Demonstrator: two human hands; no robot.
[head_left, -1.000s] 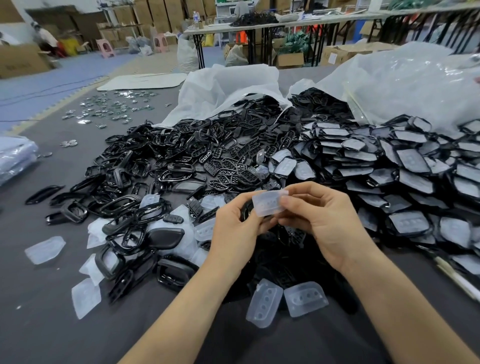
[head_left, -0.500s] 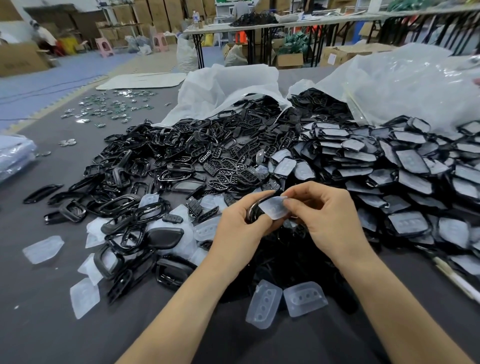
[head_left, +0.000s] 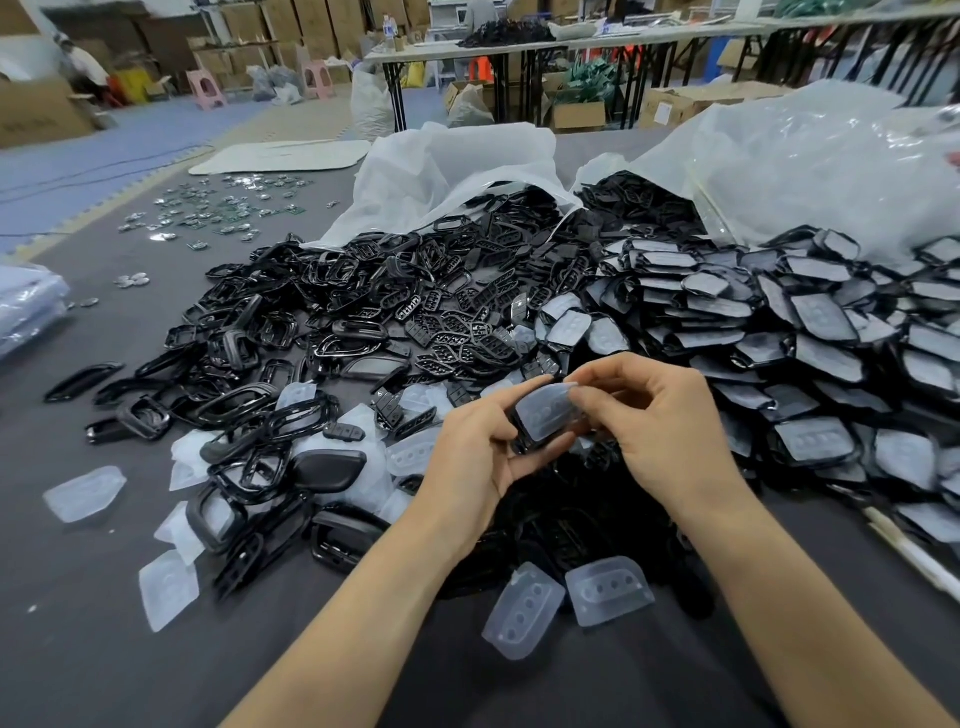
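Note:
My left hand (head_left: 475, 457) grips a black plastic frame (head_left: 524, 441) from below, thumb on its lower edge. A translucent silicone button pad (head_left: 545, 413) lies seated on the frame's face. My right hand (head_left: 654, 421) pinches the pad's right end with its fingertips. Both hands are held above a dark heap of black parts in the middle of the table. Two loose translucent pads (head_left: 524, 610) (head_left: 610, 590) lie on the grey table (head_left: 104, 649) near its front, between my forearms.
A spread of black frames (head_left: 291, 364) covers the left-middle. Stacked frames fitted with pads (head_left: 810, 332) fill the right. White plastic bags (head_left: 452, 176) (head_left: 810, 156) lie open behind. Loose pads (head_left: 85, 493) and small circuit boards (head_left: 218, 208) sit at the left.
The translucent pad, held free between both hands before, has come down onto the black frame in my left hand. My right hand's fingers now work at its right end.

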